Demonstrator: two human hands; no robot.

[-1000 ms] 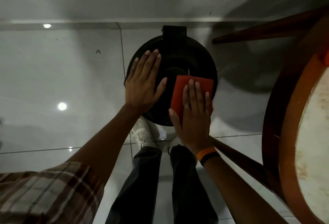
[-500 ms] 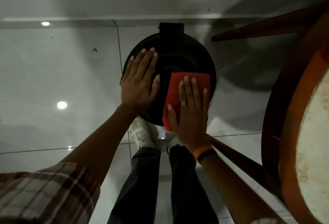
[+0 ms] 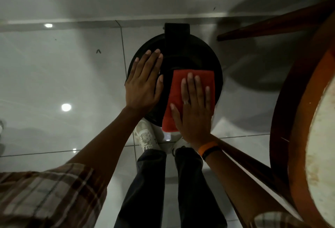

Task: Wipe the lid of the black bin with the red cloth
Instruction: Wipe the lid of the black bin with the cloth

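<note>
The round black bin lid (image 3: 192, 54) lies directly below me, with its hinge block at the far side against the wall. My left hand (image 3: 143, 84) rests flat on the lid's left part and holds nothing. The folded red cloth (image 3: 176, 86) covers the lid's right front part, and its near edge reaches past the rim. My right hand (image 3: 194, 111) presses flat on the cloth, fingers pointing away from me. The bin body under the lid is hidden.
A round wooden table (image 3: 299, 101) with a pale top stands close on the right; its legs (image 3: 272, 26) slant toward the bin. Glossy grey floor tiles (image 3: 63, 75) spread to the left. My white shoes (image 3: 146, 135) stand just before the bin.
My right hand has slid the red cloth a little left and toward me across the lid, then slightly back out. The left hand has stayed flat on the lid.
</note>
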